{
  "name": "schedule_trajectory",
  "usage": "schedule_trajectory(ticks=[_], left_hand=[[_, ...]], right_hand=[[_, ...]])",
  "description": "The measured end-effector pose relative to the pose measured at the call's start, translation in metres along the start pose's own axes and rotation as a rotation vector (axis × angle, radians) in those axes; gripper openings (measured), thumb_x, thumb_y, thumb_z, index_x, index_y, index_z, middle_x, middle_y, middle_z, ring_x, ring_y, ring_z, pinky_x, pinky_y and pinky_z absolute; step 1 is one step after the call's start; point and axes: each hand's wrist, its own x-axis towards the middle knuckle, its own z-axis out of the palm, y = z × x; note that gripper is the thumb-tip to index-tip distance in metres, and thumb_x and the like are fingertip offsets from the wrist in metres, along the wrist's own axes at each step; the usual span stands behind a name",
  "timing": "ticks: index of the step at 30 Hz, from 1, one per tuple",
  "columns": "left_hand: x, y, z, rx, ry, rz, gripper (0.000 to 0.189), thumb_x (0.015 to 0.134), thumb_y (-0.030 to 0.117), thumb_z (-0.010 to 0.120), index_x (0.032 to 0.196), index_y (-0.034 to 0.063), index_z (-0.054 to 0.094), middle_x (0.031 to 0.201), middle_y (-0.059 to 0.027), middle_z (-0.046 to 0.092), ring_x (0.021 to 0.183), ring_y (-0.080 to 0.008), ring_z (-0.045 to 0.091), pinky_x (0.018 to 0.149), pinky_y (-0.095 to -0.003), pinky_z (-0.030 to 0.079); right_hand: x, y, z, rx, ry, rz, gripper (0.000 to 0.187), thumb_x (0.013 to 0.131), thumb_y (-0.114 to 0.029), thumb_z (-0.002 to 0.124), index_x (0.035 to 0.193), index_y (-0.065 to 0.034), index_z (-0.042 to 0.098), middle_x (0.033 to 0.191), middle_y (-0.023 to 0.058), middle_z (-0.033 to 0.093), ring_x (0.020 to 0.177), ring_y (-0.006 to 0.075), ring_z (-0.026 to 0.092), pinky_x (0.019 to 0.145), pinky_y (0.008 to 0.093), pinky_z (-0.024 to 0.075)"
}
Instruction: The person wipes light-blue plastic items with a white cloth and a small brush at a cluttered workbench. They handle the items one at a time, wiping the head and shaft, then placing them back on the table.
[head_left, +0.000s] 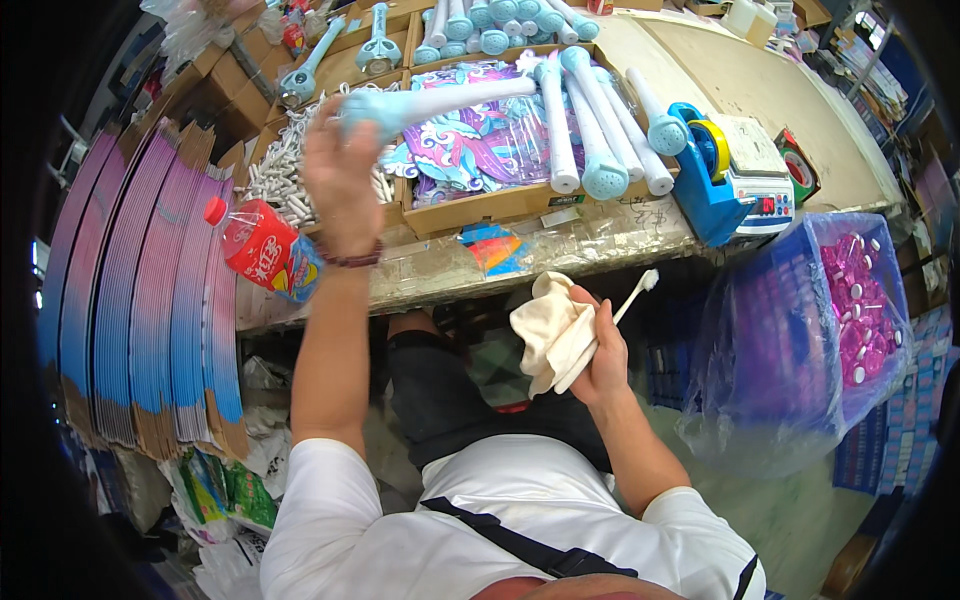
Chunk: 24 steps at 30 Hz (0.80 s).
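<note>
My left hand is raised over the bench, its fingers around the blue perforated head of a white-handled plastic wand toy, slightly blurred. The wand points right, above a carton of printed purple and blue pieces. Low in front of the bench edge, my right hand holds a cream cloth together with a white-bristled brush, whose head sticks out past the fingers. Several similar wands lie across the carton's right side, and more are piled in a box behind.
A red-capped drink bottle lies tilted at the bench's left, near small white corded parts. Stacked printed cardboard stands far left. To the right are a blue tape dispenser, a digital scale and a plastic-lined crate of pink bottles.
</note>
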Motion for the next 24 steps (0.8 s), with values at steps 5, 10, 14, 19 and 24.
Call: schedule_trajectory(ticks=[5,10,14,19,24], left_hand=[[0.029,0.096,-0.028,-0.180,0.167,0.212,0.053,0.087,0.042,0.044,0.114,-0.0023,0.054,0.104,-0.0194,0.061,0.092,-0.0336,0.062,0.088,-0.0490,0.050],[0.009,0.174,-0.067,-0.145,-0.083,0.113,0.057,0.085,0.048,0.040,0.112,-0.0001,0.053,0.094,-0.0176,0.057,0.083,-0.0297,0.059,0.075,-0.0448,0.049],[-0.005,0.137,-0.050,-0.131,-0.064,-0.033,0.056,0.089,0.052,0.045,0.114,0.0032,0.053,0.092,-0.0161,0.059,0.078,-0.0263,0.059,0.070,-0.0418,0.049],[-0.001,0.112,-0.051,-0.048,0.081,0.012,0.069,0.085,0.064,0.047,0.114,0.0024,0.053,0.096,-0.0155,0.062,0.074,-0.0231,0.061,0.064,-0.0366,0.050],[-0.037,0.053,-0.053,0.372,-0.176,-0.076,0.042,0.088,0.020,0.064,0.120,0.0002,0.046,0.096,-0.0109,0.060,0.063,-0.0135,0.057,0.057,-0.0278,0.047]], right_hand=[[0.004,0.000,0.008,0.007,0.012,-0.002,0.053,0.100,-0.043,0.025,0.134,-0.0049,0.040,0.132,0.0154,0.047,0.119,0.0308,0.050,0.100,0.0436,0.0420],[0.005,0.004,0.020,0.028,-0.045,0.038,0.052,0.101,-0.042,0.024,0.136,-0.0059,0.039,0.133,0.0142,0.046,0.121,0.0300,0.048,0.102,0.0433,0.0403],[0.009,0.009,0.019,-0.006,-0.033,0.056,0.052,0.101,-0.042,0.024,0.136,-0.0062,0.038,0.134,0.0142,0.046,0.121,0.0299,0.048,0.102,0.0431,0.0403],[0.004,0.007,0.024,-0.026,-0.034,0.049,0.051,0.101,-0.041,0.024,0.137,-0.0074,0.037,0.135,0.0142,0.045,0.122,0.0303,0.047,0.102,0.0433,0.0394],[0.006,0.007,0.027,0.094,-0.019,-0.031,0.054,0.100,-0.043,0.027,0.142,-0.0103,0.032,0.142,0.0142,0.038,0.129,0.0323,0.040,0.106,0.0464,0.0341]])
